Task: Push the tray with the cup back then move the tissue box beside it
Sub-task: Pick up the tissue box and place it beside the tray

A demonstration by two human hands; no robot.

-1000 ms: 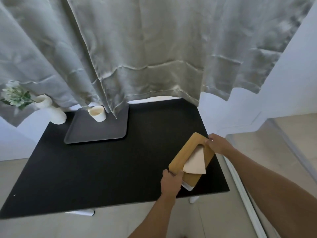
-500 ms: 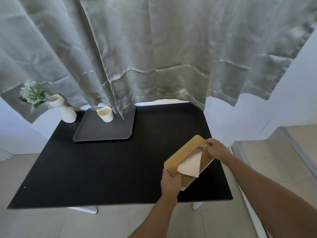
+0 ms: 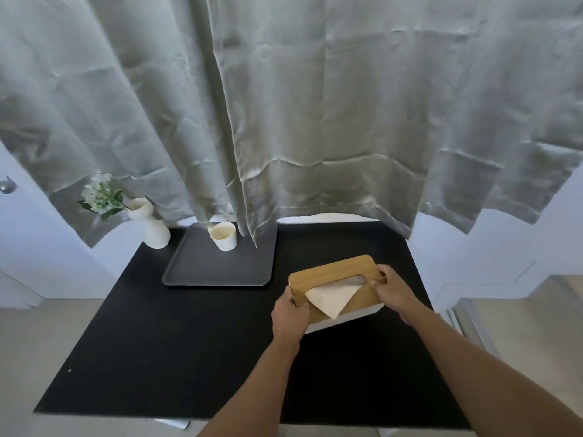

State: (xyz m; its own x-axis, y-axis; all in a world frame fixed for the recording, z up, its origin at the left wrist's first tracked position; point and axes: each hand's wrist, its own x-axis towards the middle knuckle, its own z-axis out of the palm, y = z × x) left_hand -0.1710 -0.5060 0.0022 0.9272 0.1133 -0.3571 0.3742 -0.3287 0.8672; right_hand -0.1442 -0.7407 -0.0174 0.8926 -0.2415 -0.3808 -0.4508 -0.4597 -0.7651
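A dark grey tray point(image 3: 202, 269) lies at the back of the black table point(image 3: 176, 351), with a cream cup point(image 3: 223, 236) standing near its far edge under the curtain hem. To the tray's right is the tissue box point(image 3: 331, 272), white with a wooden lid and a beige tissue sticking out of the slot. My left hand point(image 3: 288, 313) grips its near-left end and my right hand point(image 3: 394, 290) grips its right end. I cannot tell whether the box rests on the table or is held just above it.
A white vase point(image 3: 151, 227) with white flowers stands at the table's back left corner beside the tray. A grey-green curtain point(image 3: 315, 121) hangs over the table's far edge, touching the tray. White walls and pale floor surround the table.
Both hands have carried the tissue box from the table's front right edge back and leftward toward the tray, turning it more square to the table. Tray and cup have not moved.
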